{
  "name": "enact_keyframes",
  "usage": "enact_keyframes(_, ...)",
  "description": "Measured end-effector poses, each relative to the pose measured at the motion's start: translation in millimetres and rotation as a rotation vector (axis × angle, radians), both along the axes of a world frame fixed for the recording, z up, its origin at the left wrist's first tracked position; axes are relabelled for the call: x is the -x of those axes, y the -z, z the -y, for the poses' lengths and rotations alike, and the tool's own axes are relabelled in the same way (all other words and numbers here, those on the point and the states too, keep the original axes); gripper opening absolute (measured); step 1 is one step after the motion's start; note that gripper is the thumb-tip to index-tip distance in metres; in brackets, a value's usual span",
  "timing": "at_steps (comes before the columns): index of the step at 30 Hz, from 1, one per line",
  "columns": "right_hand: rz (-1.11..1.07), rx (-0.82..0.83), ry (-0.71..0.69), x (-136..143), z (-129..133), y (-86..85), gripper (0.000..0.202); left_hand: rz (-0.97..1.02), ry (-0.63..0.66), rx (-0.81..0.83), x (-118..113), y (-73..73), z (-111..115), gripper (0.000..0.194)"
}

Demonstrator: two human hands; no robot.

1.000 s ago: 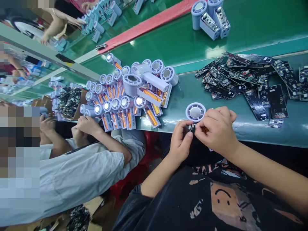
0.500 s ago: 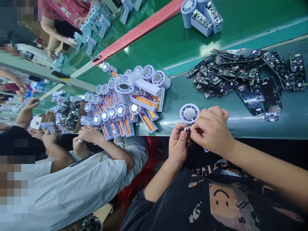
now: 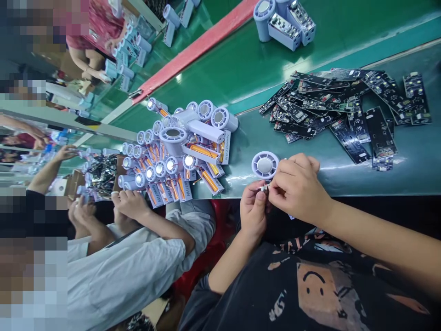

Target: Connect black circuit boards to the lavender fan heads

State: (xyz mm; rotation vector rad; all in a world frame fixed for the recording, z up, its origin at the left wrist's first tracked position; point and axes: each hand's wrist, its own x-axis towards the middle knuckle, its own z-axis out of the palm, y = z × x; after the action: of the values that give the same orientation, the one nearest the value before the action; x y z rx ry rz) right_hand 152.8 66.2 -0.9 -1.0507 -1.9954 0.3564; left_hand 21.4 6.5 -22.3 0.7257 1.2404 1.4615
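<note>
At the bench's near edge, a pale purple fan unit (image 3: 265, 165) with a round slotted head is between my hands, its lower part mostly hidden by them. My left hand (image 3: 254, 209) pinches a small part (image 3: 263, 188) below the fan head, thumb on top. Close against it on the right, my right hand (image 3: 298, 184) has its fingers bent together at the same spot; what its fingertips grip is hidden. Black circuit boards (image 3: 344, 103) lie heaped beyond my right hand. Left of the fan unit stand many purple fan units (image 3: 172, 164) with orange batteries and wires.
Two or three fan units with exposed boards (image 3: 284, 32) stand on the green surface at the back. A red strip (image 3: 203, 46) crosses it diagonally. On the left, a person in a light shirt (image 3: 138, 262) works at the bench beside a box of dark parts (image 3: 120, 172).
The whole view has shifted slightly. Both hands stay together at the fan unit, with only small finger movement. At the left, a co-worker's hands have moved.
</note>
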Motion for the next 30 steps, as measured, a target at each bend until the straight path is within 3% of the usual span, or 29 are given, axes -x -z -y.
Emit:
enact_keyframes(8, -0.036, 0.021, -0.078, -5, 1, 6.6, 0.027, -0.056, 0.044, 0.029, 3, 3.1, -1, 0.044)
enact_keyframes(12, -0.078, 0.095, -0.166, -21, -1, 8.1, 0.010, 0.019, 0.047, 0.073, 1, -4.5, -1, 0.045)
enact_keyframes(14, -0.144, 0.137, -0.166, -30, -4, 8.7, 0.030, 0.047, 0.046, 0.084, 1, -7.4, -1, 0.047)
enact_keyframes(18, -0.171, 0.354, -0.213, -42, -11, 6.3, 0.012, 0.058, 0.090, 0.036, 2, -7.2, -1, 0.051)
enact_keyframes(21, -0.359, 0.546, -0.153, -44, -14, 2.9, 0.012, 0.013, 0.109, 0.032, 4, -3.7, 0, 0.050)
enact_keyframes(27, -0.546, 0.596, -0.117, -42, -17, 4.7, 0.014, 0.003, 0.134, 0.058, 8, -0.3, 1, 0.046)
enact_keyframes(30, -0.748, 0.769, -0.139, -38, -19, 7.3, 0.016, 0.004, 0.116, 0.069, 7, -1.9, 0, 0.049)
